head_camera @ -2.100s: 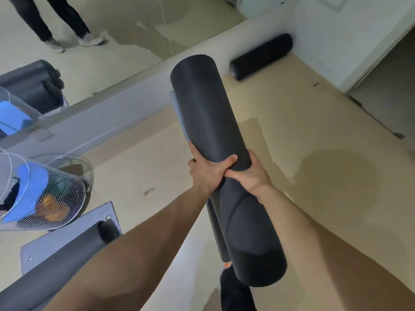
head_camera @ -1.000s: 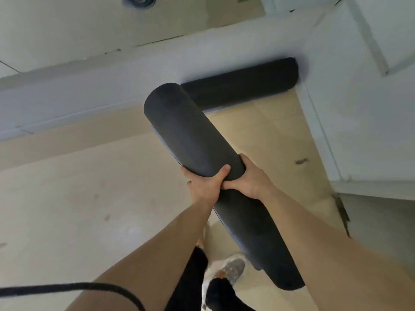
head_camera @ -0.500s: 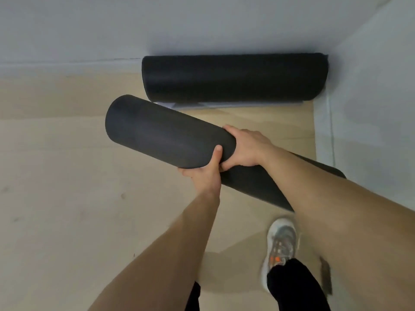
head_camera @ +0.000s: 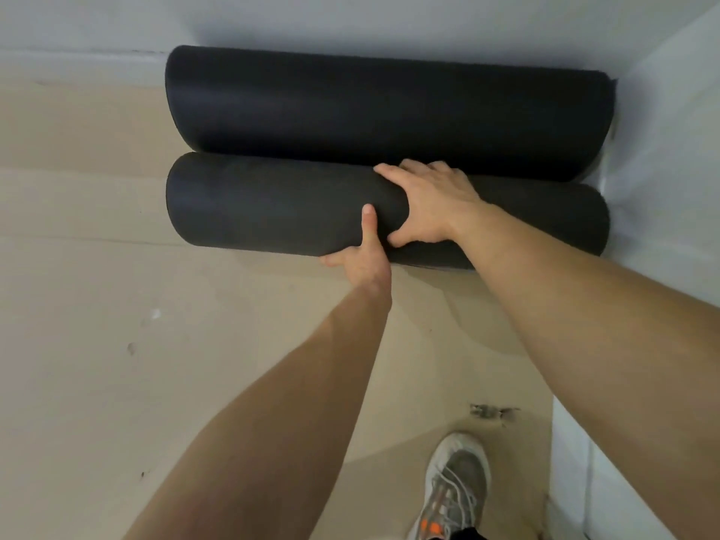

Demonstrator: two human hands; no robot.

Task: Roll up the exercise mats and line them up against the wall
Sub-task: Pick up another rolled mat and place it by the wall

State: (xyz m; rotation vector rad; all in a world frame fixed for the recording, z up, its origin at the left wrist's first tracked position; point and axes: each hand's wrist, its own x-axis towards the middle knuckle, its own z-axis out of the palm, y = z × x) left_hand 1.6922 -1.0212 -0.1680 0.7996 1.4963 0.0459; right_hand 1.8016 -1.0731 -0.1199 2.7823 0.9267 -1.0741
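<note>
We see two dark rolled mats lying side by side on the beige floor, pushed into the corner. The far mat rests against the back wall; the near mat touches it along its length. Our left hand cups the near mat's front underside, thumb pressed up against the roll, its grip closed on the mat. Our right hand lies over the top, fingers curled into the seam between the mats. Lower right, a grey shoe stands beside the side wall.
</note>
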